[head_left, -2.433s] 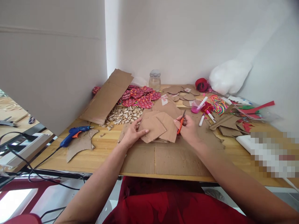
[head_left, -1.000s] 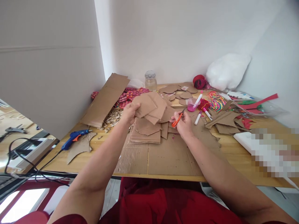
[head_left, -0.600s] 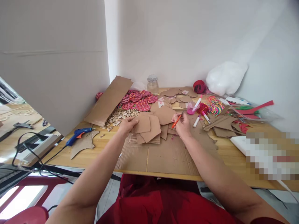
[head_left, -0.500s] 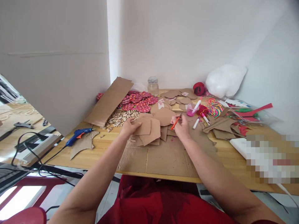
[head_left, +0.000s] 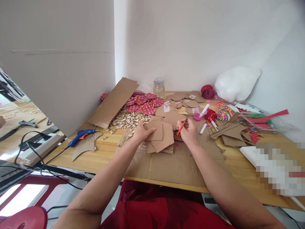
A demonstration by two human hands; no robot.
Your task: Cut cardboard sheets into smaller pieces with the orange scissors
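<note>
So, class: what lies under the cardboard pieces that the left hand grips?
Under the cardboard pieces held by the left hand lies a stack of cut cardboard on a large flat cardboard sheet. How many pieces are in the stack is hidden.

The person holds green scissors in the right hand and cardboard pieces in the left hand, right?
Not quite: the scissors are orange, not green. The head view shows their orange handles in the right hand. The rest is right: the left hand holds cardboard pieces.
</note>
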